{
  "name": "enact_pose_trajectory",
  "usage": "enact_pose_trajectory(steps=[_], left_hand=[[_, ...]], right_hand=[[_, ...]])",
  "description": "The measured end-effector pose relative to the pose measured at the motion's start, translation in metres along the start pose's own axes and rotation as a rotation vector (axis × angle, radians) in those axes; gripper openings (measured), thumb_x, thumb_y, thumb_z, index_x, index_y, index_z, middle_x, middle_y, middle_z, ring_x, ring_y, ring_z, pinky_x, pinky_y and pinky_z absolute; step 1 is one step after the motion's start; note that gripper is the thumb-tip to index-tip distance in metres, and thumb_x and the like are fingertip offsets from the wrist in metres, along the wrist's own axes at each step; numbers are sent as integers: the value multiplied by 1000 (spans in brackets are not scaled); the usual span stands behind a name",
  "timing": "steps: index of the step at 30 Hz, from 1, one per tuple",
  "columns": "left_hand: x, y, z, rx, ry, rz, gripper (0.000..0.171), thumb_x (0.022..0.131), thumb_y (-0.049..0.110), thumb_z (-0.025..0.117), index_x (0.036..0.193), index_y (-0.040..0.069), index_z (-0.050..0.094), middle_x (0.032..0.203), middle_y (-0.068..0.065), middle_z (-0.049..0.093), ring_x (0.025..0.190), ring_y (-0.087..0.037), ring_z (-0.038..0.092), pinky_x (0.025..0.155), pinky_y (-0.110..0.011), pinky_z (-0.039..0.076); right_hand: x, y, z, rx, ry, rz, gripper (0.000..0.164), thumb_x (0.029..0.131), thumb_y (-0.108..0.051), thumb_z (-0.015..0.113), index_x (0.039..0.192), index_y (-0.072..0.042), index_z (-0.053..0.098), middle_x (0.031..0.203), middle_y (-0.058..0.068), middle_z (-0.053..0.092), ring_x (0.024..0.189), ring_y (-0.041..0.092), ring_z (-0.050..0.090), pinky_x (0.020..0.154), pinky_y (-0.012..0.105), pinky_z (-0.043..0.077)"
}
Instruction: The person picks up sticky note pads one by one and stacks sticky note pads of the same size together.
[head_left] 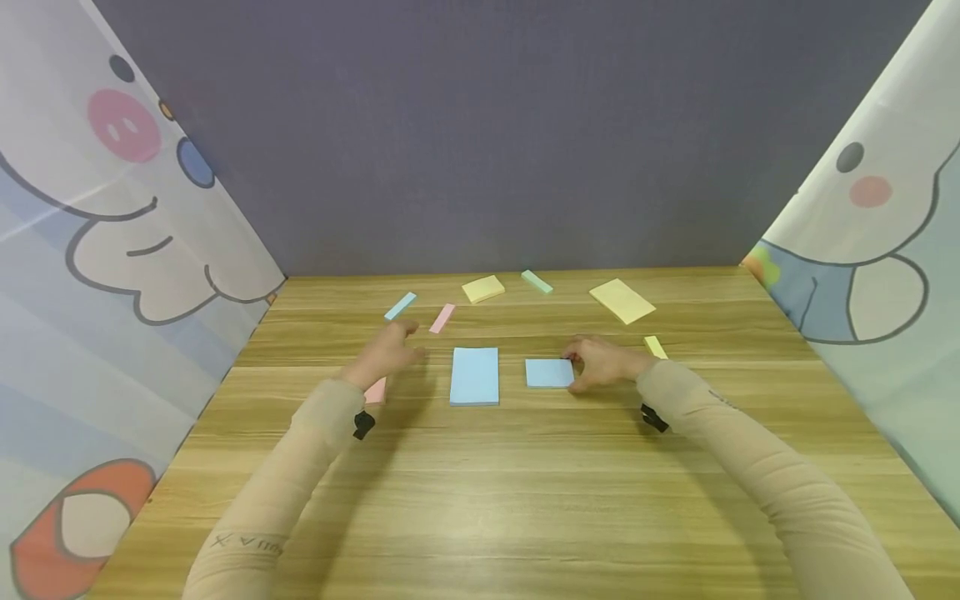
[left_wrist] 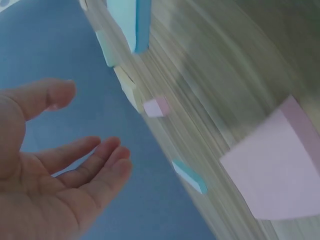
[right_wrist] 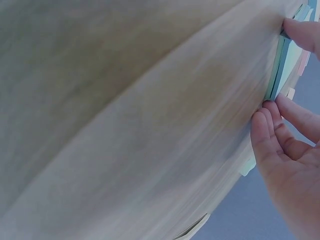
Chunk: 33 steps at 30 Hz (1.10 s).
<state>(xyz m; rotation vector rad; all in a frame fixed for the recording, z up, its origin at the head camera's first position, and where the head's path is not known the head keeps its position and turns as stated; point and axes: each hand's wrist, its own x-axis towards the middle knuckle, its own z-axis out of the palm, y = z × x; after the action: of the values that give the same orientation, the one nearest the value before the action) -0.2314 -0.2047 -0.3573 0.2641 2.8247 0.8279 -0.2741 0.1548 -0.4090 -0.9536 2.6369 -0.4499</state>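
Observation:
My right hand [head_left: 606, 363] grips a small light-blue sticky note pad [head_left: 546, 373] by its right side, thumb at the near edge and fingers at the far one. In the right wrist view, the fingertips and thumb touch the edges of this pad [right_wrist: 285, 67], which lies at the table surface. My left hand [head_left: 385, 356] hovers over the table with nothing in it, its thumb and fingers spread apart. Partly hidden beneath the left wrist is a pink sticky note pad [head_left: 377, 392]. Between the hands lies a larger light-blue pad [head_left: 474, 377].
Farther back lie a blue strip pad [head_left: 401, 306], a pink strip pad [head_left: 442, 318], a yellow pad [head_left: 483, 290], a green strip pad [head_left: 537, 282] and a larger yellow pad [head_left: 622, 301]. A yellow strip pad [head_left: 655, 347] sits by the right wrist. A dark panel [head_left: 510, 142] stands behind.

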Motion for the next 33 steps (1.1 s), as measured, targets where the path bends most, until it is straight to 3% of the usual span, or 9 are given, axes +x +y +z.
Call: enact_pose_trajectory(steps=[10,14,19,22,26,30,33], left_hand=[[-8,-18,-12,123,-10,-125,58,87,18,56,130,-16,37,134,-32,40,122,-48,38,99,-55,36],[-12,-26,-17,145,-53,-205,60,87,22,55,129,-16,37,133,-34,39,121,-50,38,97,-57,36],[-18,-36,-20,145,-91,-288,52,86,24,57,119,-13,44,119,-31,50,108,-44,49,87,-52,44],[-22,-39,-20,136,-129,-343,53,86,25,56,122,-12,43,123,-32,47,111,-45,47,89,-54,43],[-28,-41,-17,114,-157,-402,63,86,27,57,131,-12,36,134,-33,38,120,-50,38,93,-59,38],[-31,-45,-14,109,-175,-437,77,79,36,64,133,-9,34,134,-31,38,119,-47,41,90,-58,41],[-32,-46,-13,142,-205,-477,80,73,47,67,127,-7,41,130,-29,43,112,-44,47,84,-56,45]], right_hand=[[1,1,0,17,-3,7,65,70,-31,76,120,4,54,114,17,59,106,31,54,93,45,43],[1,2,0,19,-7,11,65,70,-31,76,120,4,54,115,17,59,105,30,55,91,44,45],[1,2,1,26,-7,12,65,70,-31,76,121,4,54,116,17,59,106,30,55,92,44,44],[0,2,0,32,-5,12,65,70,-31,76,120,4,54,115,17,59,105,30,55,91,44,45],[-1,0,0,40,-8,14,65,70,-30,76,120,4,54,115,17,58,104,29,54,90,43,45],[-1,0,-1,38,-12,13,65,70,-30,76,120,4,54,115,17,58,104,29,54,90,43,45],[-1,-1,-1,33,-10,11,65,70,-30,76,121,5,54,115,17,59,104,30,54,90,44,45]])
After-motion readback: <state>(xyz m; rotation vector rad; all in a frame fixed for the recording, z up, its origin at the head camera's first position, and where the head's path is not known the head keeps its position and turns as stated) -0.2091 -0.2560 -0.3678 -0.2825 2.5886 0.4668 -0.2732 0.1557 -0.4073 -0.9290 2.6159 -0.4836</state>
